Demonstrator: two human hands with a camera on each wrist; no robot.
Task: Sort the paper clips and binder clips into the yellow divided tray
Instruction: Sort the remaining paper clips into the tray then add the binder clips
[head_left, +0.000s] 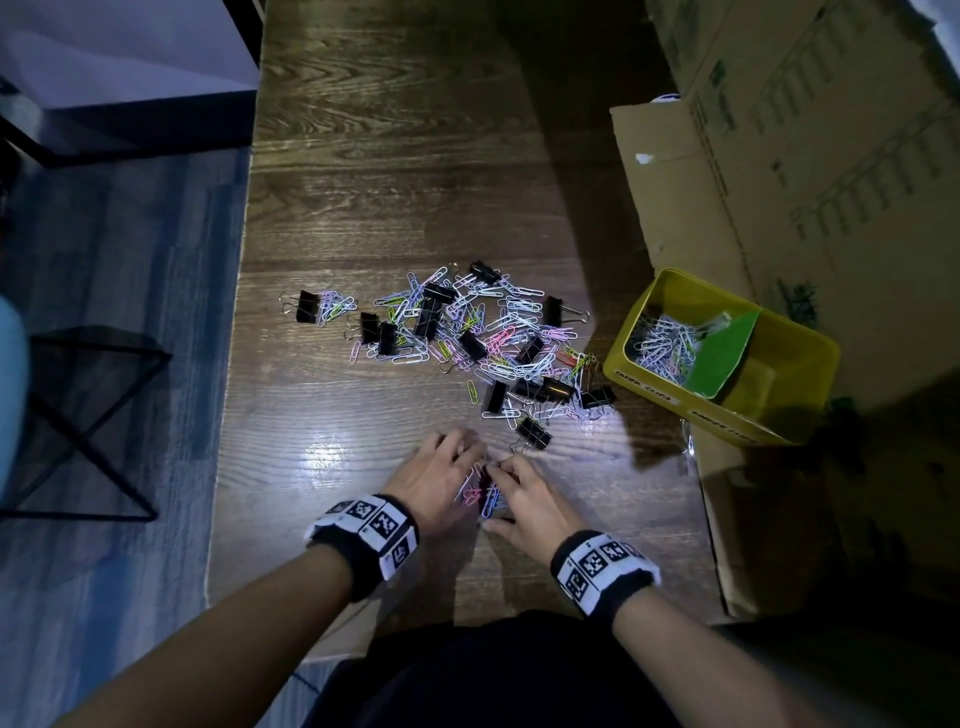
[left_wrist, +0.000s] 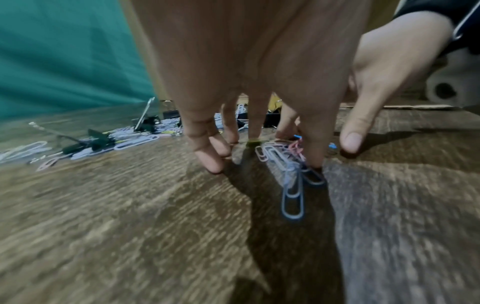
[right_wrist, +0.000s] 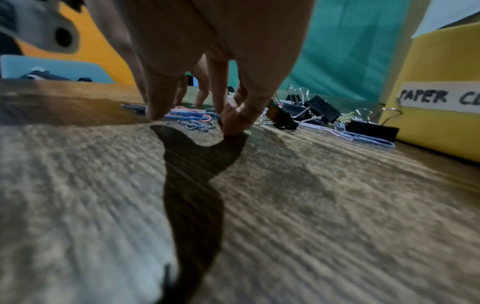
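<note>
A small bunch of coloured paper clips (head_left: 483, 496) (left_wrist: 291, 164) (right_wrist: 189, 118) lies on the wooden table between my hands. My left hand (head_left: 462, 452) (left_wrist: 262, 156) stands on straight fingertips at the bunch's left, with one finger pressing on the clips. My right hand (head_left: 511, 475) (right_wrist: 192, 119) rests its fingertips and thumb (left_wrist: 350, 142) on the table around the bunch's right side. Beyond lies the mixed pile (head_left: 467, 338) of paper clips and black binder clips. The yellow tray (head_left: 680, 405) (right_wrist: 441, 61) at right holds paper clips (head_left: 665, 343) left of a green divider (head_left: 722, 353).
A lone binder clip (head_left: 534, 432) lies just beyond my right hand. Cardboard boxes (head_left: 779, 156) stand behind the tray, and flat cardboard (head_left: 753, 519) lies under it. The table's left edge (head_left: 228, 364) drops to a floor with a black-framed stool (head_left: 88, 415).
</note>
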